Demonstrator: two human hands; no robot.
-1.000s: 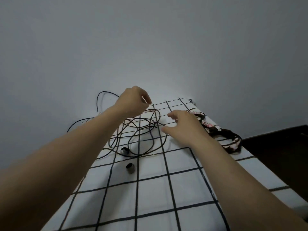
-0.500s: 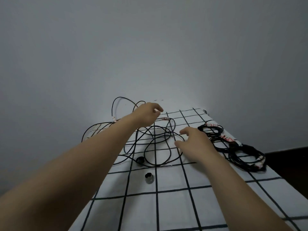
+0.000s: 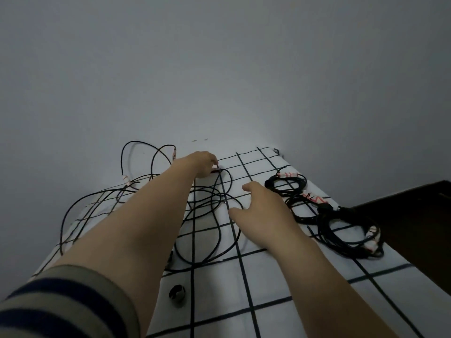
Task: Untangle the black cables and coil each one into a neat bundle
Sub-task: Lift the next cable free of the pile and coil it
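Observation:
A loose tangle of black cables (image 3: 207, 215) sprawls over the middle and left of the white grid-patterned bed (image 3: 280, 289), with loops rising against the wall. My left hand (image 3: 203, 164) reaches to the far end and pinches a cable end with a reddish tag. My right hand (image 3: 263, 211) hovers over the bed beside the tangle, fingers spread and relaxed, holding nothing. Three coiled black bundles lie along the right edge: a far bundle (image 3: 285, 182), a middle bundle (image 3: 305, 207) and a near bundle (image 3: 349, 235), each with white and red tags.
A small black roll (image 3: 177, 294) lies on the bed near my left forearm. The grey wall (image 3: 219, 81) stands right behind the bed. A dark wooden surface (image 3: 415, 228) sits beyond the bed's right edge.
My left hand has reached farther toward the wall and lowered onto a tagged cable end. The view has tilted down, so the bed and the coiled bundles show more fully. My right hand stays open.

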